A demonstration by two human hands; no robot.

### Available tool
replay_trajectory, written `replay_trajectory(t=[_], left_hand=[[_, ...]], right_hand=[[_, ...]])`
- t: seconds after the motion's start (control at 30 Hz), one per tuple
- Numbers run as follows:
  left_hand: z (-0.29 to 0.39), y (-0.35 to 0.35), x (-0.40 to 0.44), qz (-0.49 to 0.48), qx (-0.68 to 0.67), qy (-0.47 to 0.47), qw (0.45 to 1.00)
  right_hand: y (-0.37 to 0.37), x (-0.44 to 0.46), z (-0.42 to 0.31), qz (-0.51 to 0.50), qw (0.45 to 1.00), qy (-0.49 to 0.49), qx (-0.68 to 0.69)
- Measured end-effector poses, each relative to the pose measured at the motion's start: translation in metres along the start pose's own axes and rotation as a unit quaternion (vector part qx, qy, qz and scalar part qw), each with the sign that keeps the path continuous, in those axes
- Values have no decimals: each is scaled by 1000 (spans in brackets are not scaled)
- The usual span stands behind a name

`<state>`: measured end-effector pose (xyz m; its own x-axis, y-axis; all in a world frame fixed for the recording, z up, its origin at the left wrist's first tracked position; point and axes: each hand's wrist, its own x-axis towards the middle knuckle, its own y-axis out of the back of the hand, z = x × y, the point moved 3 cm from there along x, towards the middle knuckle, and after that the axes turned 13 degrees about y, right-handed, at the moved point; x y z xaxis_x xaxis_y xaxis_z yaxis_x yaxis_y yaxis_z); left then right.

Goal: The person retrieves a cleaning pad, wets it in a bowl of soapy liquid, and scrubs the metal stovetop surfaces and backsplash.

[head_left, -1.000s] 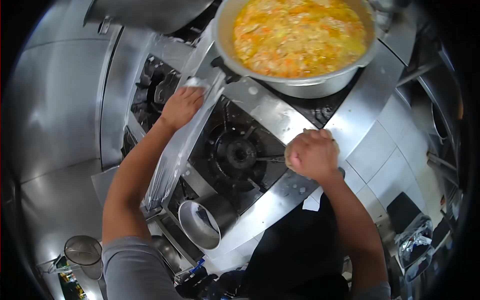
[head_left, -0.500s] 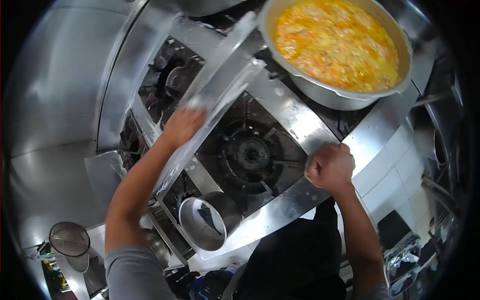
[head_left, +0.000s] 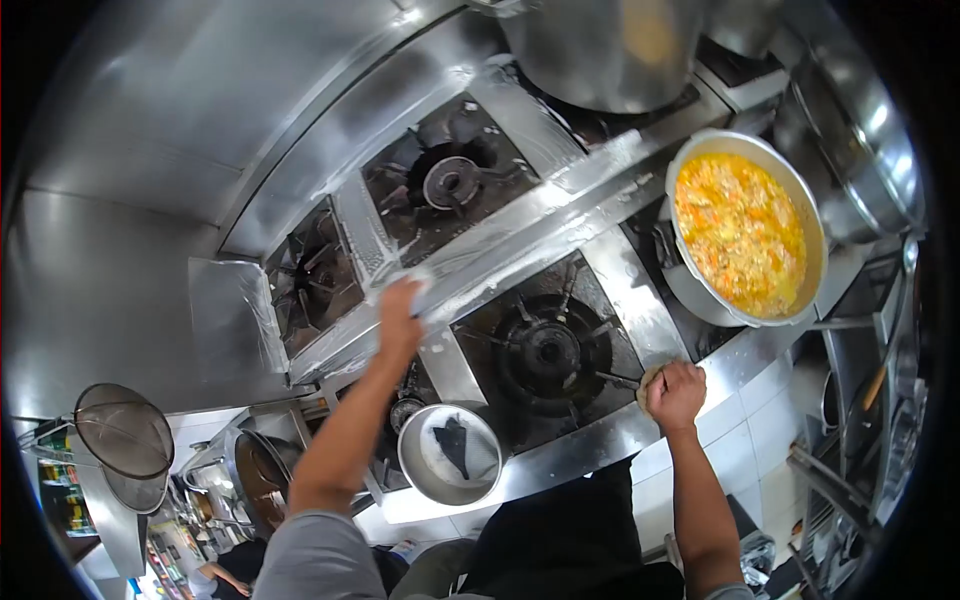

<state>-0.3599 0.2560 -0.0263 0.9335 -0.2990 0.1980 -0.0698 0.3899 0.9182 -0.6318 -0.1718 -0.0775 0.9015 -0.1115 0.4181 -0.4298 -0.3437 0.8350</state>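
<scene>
My left hand (head_left: 401,312) is closed on a whitish scrubbing pad (head_left: 416,290), pressed to the soapy metal divider (head_left: 520,222) of the stove. At the stove's front edge, my right hand (head_left: 677,395) is wrapped round a tan cloth (head_left: 649,384), mostly hidden under the fingers. Between the hands lies a bare black burner (head_left: 550,347). Below my left hand stands a metal pot (head_left: 450,454) with whitish liquid and a dark cloth-like piece inside. On the right of the stove sits a large pot (head_left: 692,290) full of orange-yellow stew.
Two back burners (head_left: 451,183) (head_left: 306,278) lie behind the divider. A big metal pot (head_left: 605,50) stands at the back. Strainers (head_left: 124,430) hang at the left. Part of another person (head_left: 235,565) shows at the lower left. Metal racks (head_left: 850,500) stand on the right.
The view has swung left, bringing more of the back burners into sight. My left hand has slid down along the divider toward the near-left end. My right hand remains at the front edge.
</scene>
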Motion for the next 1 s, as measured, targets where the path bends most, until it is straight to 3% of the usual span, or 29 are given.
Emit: replay_trajectory(t=[0.07, 0.13, 0.2, 0.3, 0.4, 0.43, 0.47, 0.53, 0.67, 0.73, 0.77, 0.87, 1.0], left_hand=[[83, -45, 35, 30, -93, 4, 995], [145, -79, 75, 87, -100, -60, 989], [165, -73, 89, 51, -119, -42, 991], [80, -34, 33, 67, -82, -48, 993], [-36, 46, -43, 44, -46, 16, 998], [-79, 65, -70, 126, -19, -56, 990], [-115, 78, -91, 23, 43, 92, 995], [-138, 118, -122, -9, 104, 185, 977], [-16, 178, -143, -59, 33, 190, 979], [67, 168, -162, -157, -103, 159, 969], [88, 146, -176, -182, -67, 174, 965], [110, 59, -219, -183, 54, 218, 957], [112, 29, -226, -182, 18, 352, 918]], right_hand=[[0, 1, -2, -16, 1000, 16, -6], [-4, 0, -6, -5, 1000, 29, -9], [-8, -1, -5, -31, 998, 45, -26], [-11, 0, -6, -51, 997, 35, -52], [-16, -4, -1, -74, 995, 22, -62], [-16, -4, -1, -82, 994, 24, -64], [-17, 0, -2, -82, 994, 26, -63], [-14, 0, -4, -70, 995, 36, -55], [-15, -4, 5, -77, 996, 46, -18], [-14, -6, 9, -110, 993, 40, 3], [-14, -6, 10, -122, 991, 43, 18], [1, 11, 0, -83, 994, 56, 33], [7, 18, -9, -109, 987, 56, 102]])
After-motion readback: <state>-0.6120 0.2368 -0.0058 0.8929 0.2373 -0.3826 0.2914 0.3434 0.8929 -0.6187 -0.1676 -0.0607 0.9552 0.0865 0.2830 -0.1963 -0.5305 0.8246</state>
